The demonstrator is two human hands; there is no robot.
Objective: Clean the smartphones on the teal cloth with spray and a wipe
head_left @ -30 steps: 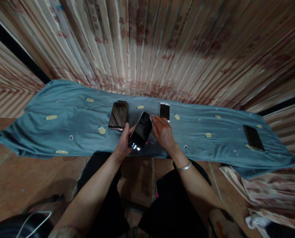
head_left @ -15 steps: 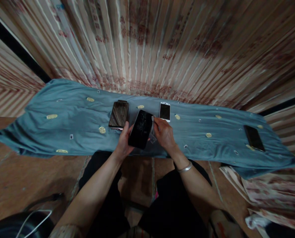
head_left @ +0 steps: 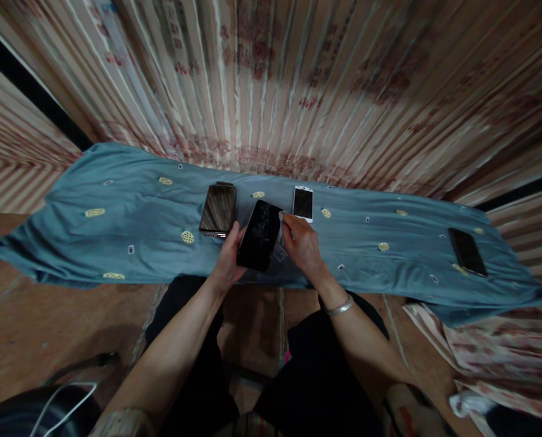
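My left hand (head_left: 228,257) is closed round the left side of a large black phone (head_left: 259,237), whose dark screen faces up. At the phone's upper right corner my right hand (head_left: 300,240) is pinched on something thin and clear, perhaps film (head_left: 280,251), that hangs beside the phone's right edge. A stack of dark, shiny phones (head_left: 218,209) lies on the cloth left of the held phone. Just beyond my right hand lies a white phone (head_left: 303,203) with a dark screen.
A blue-green cloth (head_left: 147,224) with yellow patterns covers the long narrow surface. Another black phone (head_left: 467,252) lies at its far right. Pleated curtains (head_left: 271,91) hang behind. A white cable (head_left: 70,403) lies on a dark round object at the lower left.
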